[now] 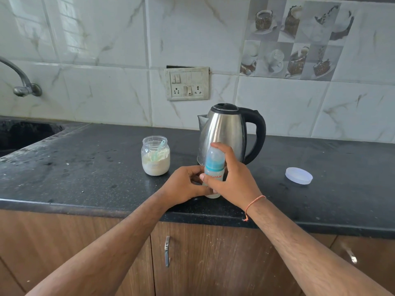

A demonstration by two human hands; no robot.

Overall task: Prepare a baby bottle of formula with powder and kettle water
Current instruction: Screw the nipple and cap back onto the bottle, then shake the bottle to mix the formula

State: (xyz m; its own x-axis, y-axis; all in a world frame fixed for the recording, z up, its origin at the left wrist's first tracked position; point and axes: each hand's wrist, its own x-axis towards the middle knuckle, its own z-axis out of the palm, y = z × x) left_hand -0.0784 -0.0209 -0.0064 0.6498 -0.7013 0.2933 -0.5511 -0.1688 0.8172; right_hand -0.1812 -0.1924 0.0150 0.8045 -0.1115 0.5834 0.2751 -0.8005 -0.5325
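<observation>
Here, bottle [214, 167]: upright on counter [85, 163], capped, before the kettle [226, 131].
Left hand [183, 186]: fingers curled round its base.
Right hand [233, 178]: gripping its top.
Jar [155, 155]: at bottle's ten o'clock, unlidded.
Lid [298, 175]: three o'clock.

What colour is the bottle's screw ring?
Teal blue, under a clear dome cap on the baby bottle; the head view, the only one, shows it.

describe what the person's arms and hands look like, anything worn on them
Both forearms are bare, with no sleeves in view and no gloves. The right hand has a thin orange thread bracelet tied round its wrist, with a short frayed end hanging below. The left hand and its wrist carry nothing: no watch or band. No rings show on the visible fingers.
</observation>
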